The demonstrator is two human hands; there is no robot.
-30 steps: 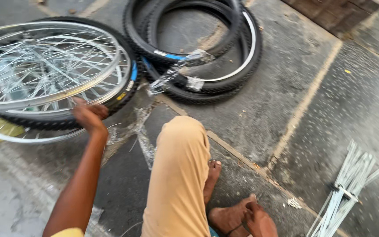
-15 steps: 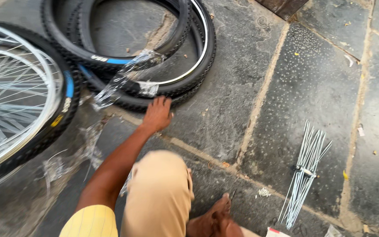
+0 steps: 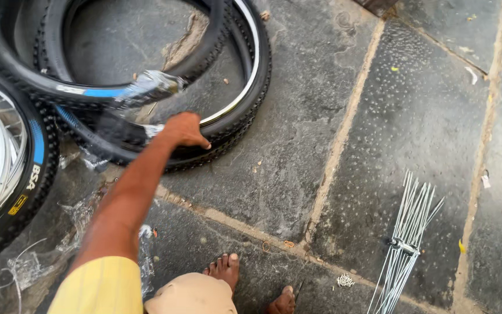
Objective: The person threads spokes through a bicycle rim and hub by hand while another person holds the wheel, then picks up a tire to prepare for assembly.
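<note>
Left hand (image 3: 184, 129): laid on the loose tyres (image 3: 245, 116) at 11 o'clock, fingers curled down over the inner edge; whether a firm grip was closed could not be told
Right hand: not shown in the view
Arm pose: stretched out straight from the yellow sleeve (image 3: 97, 288) at 7 o'clock, wrist bent slightly down, back of the hand turned up
Loose tyres: two black ones were stacked flat on the stone floor (image 3: 332, 87), the upper one marked with a blue stripe and partly bound in clear wrapping (image 3: 152, 84)
Done, as judged: one tyre was seen fitted on a spoked wheel (image 3: 36, 174) at 9 o'clock, and torn plastic (image 3: 30, 267) lay scattered beside it
Left, as judged: the two loose tyres were unmounted, one not fully unwrapped
Spokes (image 3: 405, 244): a tied bundle was laid at 4 o'clock, well apart from the hand, untouched
Small metal bits (image 3: 344, 281): a little heap was seen at 5 o'clock, near the bundle
Bare foot (image 3: 225, 268): planted at 6 o'clock, just above the bent knee (image 3: 193, 296)
</note>
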